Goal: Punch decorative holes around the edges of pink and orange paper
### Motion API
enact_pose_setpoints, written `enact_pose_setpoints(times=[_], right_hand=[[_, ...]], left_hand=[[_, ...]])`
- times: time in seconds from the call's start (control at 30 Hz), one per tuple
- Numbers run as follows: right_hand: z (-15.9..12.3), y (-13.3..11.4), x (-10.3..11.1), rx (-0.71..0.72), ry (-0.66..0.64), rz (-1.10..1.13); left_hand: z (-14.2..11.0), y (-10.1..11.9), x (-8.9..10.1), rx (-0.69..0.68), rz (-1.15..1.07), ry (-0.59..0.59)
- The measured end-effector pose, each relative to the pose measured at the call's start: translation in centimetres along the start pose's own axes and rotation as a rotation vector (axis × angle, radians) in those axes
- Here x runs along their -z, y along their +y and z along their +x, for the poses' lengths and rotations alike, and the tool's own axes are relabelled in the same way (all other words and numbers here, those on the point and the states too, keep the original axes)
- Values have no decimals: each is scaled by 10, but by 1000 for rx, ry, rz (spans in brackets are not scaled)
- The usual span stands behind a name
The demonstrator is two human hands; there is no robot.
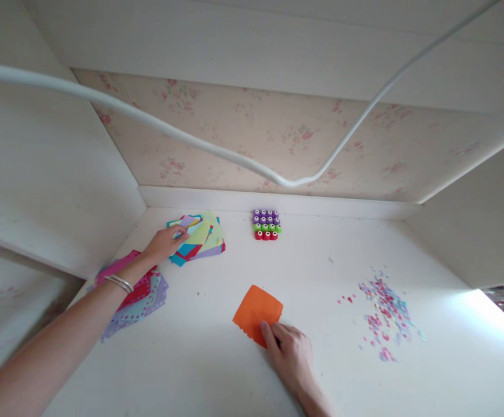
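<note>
My right hand (293,350) is closed on an orange square of paper (256,310), thumb on top at its lower right edge. The paper has small cut-outs along its lower left edge. My left hand (167,242), with a bangle on the wrist, reaches to a loose pile of coloured paper sheets (208,231) at the back left. Its fingers pinch the edge of a pale sheet there. Under my left forearm lies a second pile of pink, red, blue and purple punched paper (154,292), partly hidden by the arm.
Small craft punches (267,225) in purple, green and red stand in rows near the back wall. Tiny paper cut-outs (384,315) are scattered on the right of the white table (217,370). A white cable (217,152) hangs across the view above.
</note>
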State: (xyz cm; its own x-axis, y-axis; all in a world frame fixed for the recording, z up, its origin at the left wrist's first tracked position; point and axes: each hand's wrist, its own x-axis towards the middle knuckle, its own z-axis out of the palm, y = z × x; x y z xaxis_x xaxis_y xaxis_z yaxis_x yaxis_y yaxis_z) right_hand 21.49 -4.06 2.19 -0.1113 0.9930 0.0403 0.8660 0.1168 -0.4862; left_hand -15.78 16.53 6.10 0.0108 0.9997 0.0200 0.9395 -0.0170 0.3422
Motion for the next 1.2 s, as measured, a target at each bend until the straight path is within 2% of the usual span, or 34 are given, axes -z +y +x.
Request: enact_pose_setpoints(times=[0.13,0.27,0.4,0.63,0.93,1.2], right_hand=[[1,-2,2,11,9,-3],[0,-3,2,18,23,0],[0,-2,2,20,25,1],[0,-2,3,5,4,8],[1,-3,3,5,20,2],[0,-2,2,8,7,8]], left_hand=[[-2,-1,4,44,46,59],[-4,-3,10,30,81,78],[-8,-4,9,-59,108,47],[-13,1,-4,-195,201,-65],[-5,3,-7,-218,227,-63],[-2,-9,-6,-236,169,-75]])
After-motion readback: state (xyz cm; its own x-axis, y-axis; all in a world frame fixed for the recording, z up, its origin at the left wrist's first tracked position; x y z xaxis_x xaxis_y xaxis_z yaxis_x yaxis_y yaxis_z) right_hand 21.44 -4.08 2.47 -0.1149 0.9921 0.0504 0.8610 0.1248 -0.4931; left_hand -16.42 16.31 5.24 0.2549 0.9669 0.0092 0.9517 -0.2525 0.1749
